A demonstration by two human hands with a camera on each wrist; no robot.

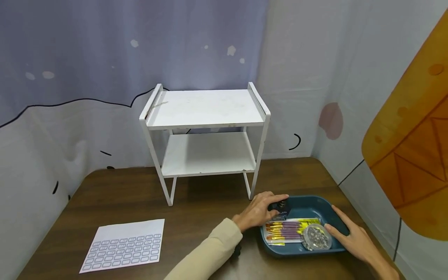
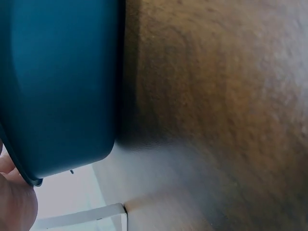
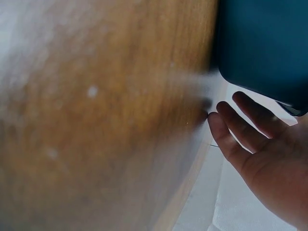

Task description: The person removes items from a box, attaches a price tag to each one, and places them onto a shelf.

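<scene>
A dark blue tray (image 1: 306, 254) stands at the front right of the table. In it lie a clear package of slim purple-and-gold brushes (image 1: 285, 232), a round clear container (image 1: 316, 237) of small silvery pieces, and a small black item (image 1: 282, 208) at the back left. My left hand (image 1: 258, 210) reaches over the tray's left rim, index finger and thumb on either side of the black item; I cannot tell whether they pinch it. At the tray's right side is my right hand (image 1: 357, 239), thumb near the round container. In the right wrist view its fingers (image 3: 243, 127) extend loosely outside the tray.
A white two-tier shelf (image 1: 206, 109) stands at the back of the wooden table (image 1: 196, 233). A white sheet of printed labels (image 1: 122, 245) lies at the front left. Something small and black (image 1: 237, 250) shows beside my left sleeve. Printed curtains hang behind and at the sides.
</scene>
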